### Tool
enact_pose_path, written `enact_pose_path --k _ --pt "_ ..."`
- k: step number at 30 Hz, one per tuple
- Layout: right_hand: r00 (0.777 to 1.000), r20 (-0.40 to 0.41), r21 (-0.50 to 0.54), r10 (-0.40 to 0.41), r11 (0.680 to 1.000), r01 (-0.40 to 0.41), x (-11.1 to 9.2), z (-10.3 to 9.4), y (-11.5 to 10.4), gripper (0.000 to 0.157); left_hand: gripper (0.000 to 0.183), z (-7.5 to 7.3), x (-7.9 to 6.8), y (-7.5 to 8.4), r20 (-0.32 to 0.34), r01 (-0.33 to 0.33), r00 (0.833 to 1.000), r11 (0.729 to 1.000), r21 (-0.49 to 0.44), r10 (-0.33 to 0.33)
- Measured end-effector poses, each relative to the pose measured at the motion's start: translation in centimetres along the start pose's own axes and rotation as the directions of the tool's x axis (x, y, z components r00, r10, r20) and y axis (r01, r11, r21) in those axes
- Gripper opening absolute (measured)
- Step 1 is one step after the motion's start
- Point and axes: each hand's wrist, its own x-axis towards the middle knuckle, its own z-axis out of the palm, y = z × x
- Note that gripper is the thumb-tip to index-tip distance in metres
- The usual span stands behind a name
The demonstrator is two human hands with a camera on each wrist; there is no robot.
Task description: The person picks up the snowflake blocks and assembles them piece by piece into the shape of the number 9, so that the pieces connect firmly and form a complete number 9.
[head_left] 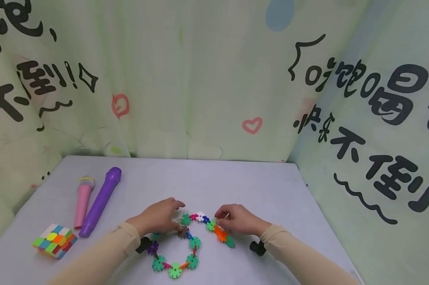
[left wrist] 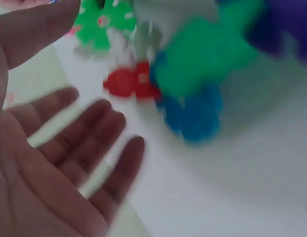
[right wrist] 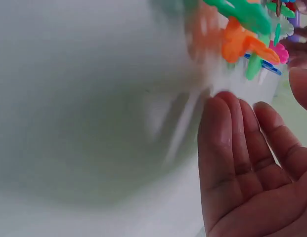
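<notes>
A chain of notched plastic snowflake discs point(head_left: 175, 270) lies on the white table, curving into a ring with a short tail of linked discs at the right. My left hand point(head_left: 159, 217) is over the ring's upper left side, its fingers spread; the left wrist view shows nothing held, with a red disc point(left wrist: 133, 81) and a blurred blue disc point(left wrist: 193, 116) beside the fingers. Beside the tail is my right hand point(head_left: 241, 219), its fingers loosely bent and empty in the right wrist view. Near its fingertips there are an orange disc point(right wrist: 235, 42) and a green disc point(right wrist: 249, 17).
On the left of the table point(head_left: 268, 186) lie a colourful puzzle cube point(head_left: 55, 240), a pink toy microphone point(head_left: 82, 202) and a long purple stick with a rounded head point(head_left: 102, 200). A printed curtain point(head_left: 200, 79) hangs behind the table's far edge.
</notes>
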Motion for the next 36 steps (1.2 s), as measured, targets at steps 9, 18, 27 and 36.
enact_pose_path --k 9,18,27,36 --pt "0.998 0.015 0.017 -0.062 0.998 0.062 2.3 0.3 -1.6 0.025 0.051 -1.1 -3.9 -2.7 0.023 0.228 0.973 0.974 -0.017 -0.228" --pt "0.998 0.012 -0.030 -0.057 0.998 0.057 2.3 0.4 -1.2 0.020 0.026 -0.4 -3.0 -2.1 0.007 0.186 0.982 0.971 -0.147 -0.188" --pt "0.998 -0.045 0.055 0.048 0.997 -0.046 0.9 -0.2 0.4 0.020 0.040 0.0 -0.3 -1.2 -0.055 0.162 0.981 0.943 -0.290 -0.186" --pt "0.994 -0.096 0.018 0.059 0.998 -0.057 0.0 -0.9 1.4 0.017 0.068 0.1 -1.1 -0.8 -0.071 0.192 0.975 0.959 -0.206 -0.211"
